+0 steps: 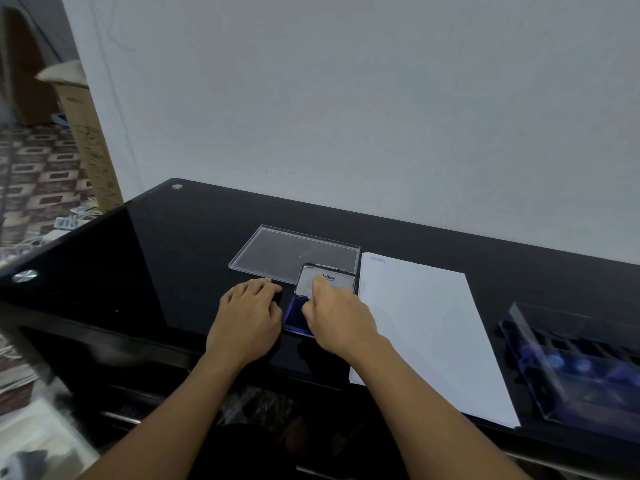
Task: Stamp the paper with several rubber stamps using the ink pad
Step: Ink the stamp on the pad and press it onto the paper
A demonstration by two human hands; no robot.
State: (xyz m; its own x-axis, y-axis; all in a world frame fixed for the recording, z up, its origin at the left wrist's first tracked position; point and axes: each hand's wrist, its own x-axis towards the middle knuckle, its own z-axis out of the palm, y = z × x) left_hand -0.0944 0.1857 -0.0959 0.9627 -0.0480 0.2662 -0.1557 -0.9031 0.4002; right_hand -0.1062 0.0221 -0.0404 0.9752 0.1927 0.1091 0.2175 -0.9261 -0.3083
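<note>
The ink pad [297, 315] lies open on the black glass desk, its blue pad showing and its silver lid [337, 284] tilted up. My right hand [337, 317] hovers over the pad; its straight index finger touches the lid's inner face and the other fingers are curled under. My left hand [247, 315] rests just left of the pad, fingers curled round a small black stamp [277, 297] that is mostly hidden. The white paper [426, 334] lies to the right, with one blue print [378, 260] at its top left corner.
A clear plastic lid [277, 252] lies flat behind the ink pad. A clear box [530, 355] holding several dark stamps stands at the desk's right end. The wall runs close behind the desk [138, 265]. Cardboard boxes and clutter are on the floor at left.
</note>
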